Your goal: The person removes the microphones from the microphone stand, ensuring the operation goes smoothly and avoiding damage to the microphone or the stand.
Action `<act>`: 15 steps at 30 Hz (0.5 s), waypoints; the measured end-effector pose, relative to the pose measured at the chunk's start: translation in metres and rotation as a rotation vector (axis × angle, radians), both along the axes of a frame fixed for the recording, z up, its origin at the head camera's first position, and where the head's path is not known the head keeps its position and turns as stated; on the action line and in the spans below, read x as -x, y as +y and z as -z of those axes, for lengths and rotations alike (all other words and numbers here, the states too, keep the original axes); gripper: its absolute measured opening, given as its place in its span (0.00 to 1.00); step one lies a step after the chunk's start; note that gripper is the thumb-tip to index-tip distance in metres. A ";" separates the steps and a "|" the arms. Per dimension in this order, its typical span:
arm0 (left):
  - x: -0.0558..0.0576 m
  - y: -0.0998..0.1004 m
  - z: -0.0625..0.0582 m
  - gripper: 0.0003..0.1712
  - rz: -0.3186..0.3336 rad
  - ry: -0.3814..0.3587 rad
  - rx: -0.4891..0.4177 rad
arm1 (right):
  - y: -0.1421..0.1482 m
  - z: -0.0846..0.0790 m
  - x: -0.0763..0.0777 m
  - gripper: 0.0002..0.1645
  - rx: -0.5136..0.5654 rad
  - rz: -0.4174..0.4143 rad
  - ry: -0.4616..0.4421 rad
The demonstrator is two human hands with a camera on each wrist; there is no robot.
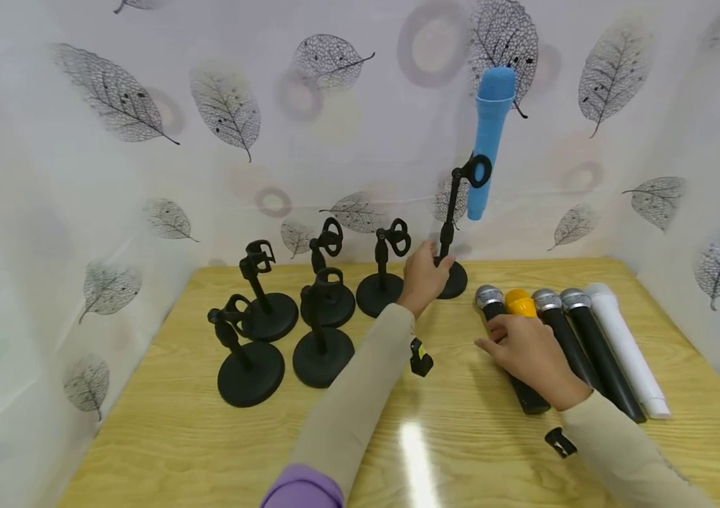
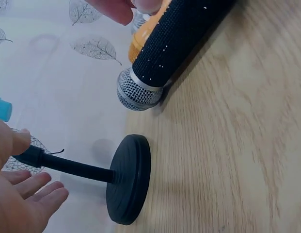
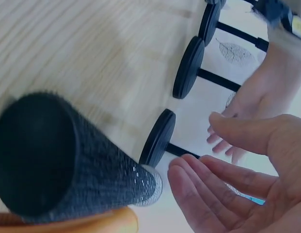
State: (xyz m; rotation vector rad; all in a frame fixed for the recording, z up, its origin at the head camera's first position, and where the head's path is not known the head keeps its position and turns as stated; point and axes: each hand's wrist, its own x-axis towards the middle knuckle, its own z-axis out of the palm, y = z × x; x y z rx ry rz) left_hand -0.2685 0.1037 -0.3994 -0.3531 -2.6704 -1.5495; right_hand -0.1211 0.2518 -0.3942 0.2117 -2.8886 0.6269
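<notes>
My left hand [image 1: 424,279] is beside the stem of a black microphone stand [image 1: 449,229], fingers loosely spread and not wrapped round it. A blue microphone [image 1: 491,130] sits tilted in that stand's ring clip, head up. In the left wrist view the stand's round base [image 2: 129,179] rests on the wooden table. My right hand [image 1: 534,353] hovers over a row of lying microphones, its fingers relaxed and nothing between them in the right wrist view. Nearest it lies a sparkly black microphone [image 3: 109,165] with a silver mesh head; an orange microphone [image 1: 520,302] beside that is mostly hidden.
Further right lie two black microphones [image 1: 572,339] [image 1: 607,360] and a white microphone [image 1: 627,349]. Several black stands with vacant clips, one with its base [image 1: 252,374] at the front left, stand on the table's left half. A leaf-patterned cloth [image 1: 360,141] hangs behind the table [image 1: 163,437].
</notes>
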 end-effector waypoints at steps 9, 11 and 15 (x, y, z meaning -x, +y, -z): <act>0.021 0.015 0.000 0.33 -0.037 0.006 -0.116 | -0.007 0.009 0.000 0.24 0.096 0.020 0.099; 0.025 0.018 -0.002 0.33 -0.020 0.004 -0.136 | -0.007 0.011 0.001 0.25 0.138 0.032 0.122; 0.031 0.023 -0.006 0.30 0.019 0.008 -0.141 | -0.006 0.013 0.001 0.27 0.220 0.048 0.166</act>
